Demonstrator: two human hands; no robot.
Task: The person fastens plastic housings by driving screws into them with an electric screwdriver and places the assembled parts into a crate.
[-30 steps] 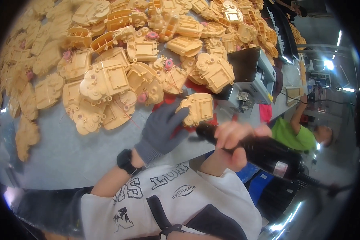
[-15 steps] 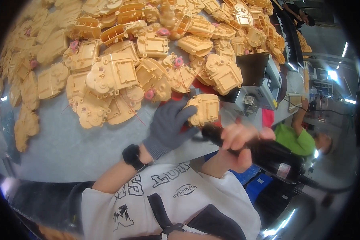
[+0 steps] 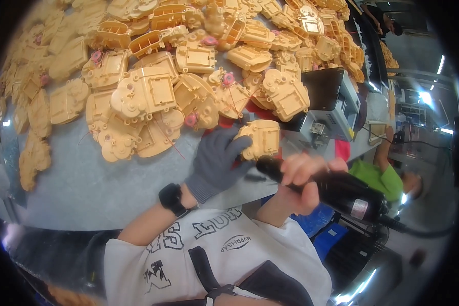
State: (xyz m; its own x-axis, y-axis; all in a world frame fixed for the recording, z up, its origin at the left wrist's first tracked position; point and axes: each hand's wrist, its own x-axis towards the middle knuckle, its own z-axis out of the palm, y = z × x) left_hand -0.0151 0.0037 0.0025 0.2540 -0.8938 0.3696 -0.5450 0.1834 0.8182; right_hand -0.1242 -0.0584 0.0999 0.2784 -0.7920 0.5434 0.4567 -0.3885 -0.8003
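My left hand (image 3: 220, 155), in a grey knitted glove, is closed on a yellow plastic housing (image 3: 262, 139) with a square recess, near the table's front edge. My bare right hand (image 3: 302, 181) wraps round a black electric screwdriver (image 3: 341, 191), whose cord trails off to the right. The screwdriver's front end points left and meets the lower edge of the housing; its tip is hidden there. A black watch (image 3: 172, 199) sits on my left wrist.
Many similar yellow housings (image 3: 143, 94) lie heaped over the table (image 3: 97, 199), some with pink round parts and thin red wires. A grey metal device (image 3: 336, 109) stands to the right. Blue bins (image 3: 329, 232) are low at the right; beyond is a person in green (image 3: 375, 178).
Little differs: the screwdriver and my right hand have shifted very slightly, while my left hand keeps the housing in the same place.
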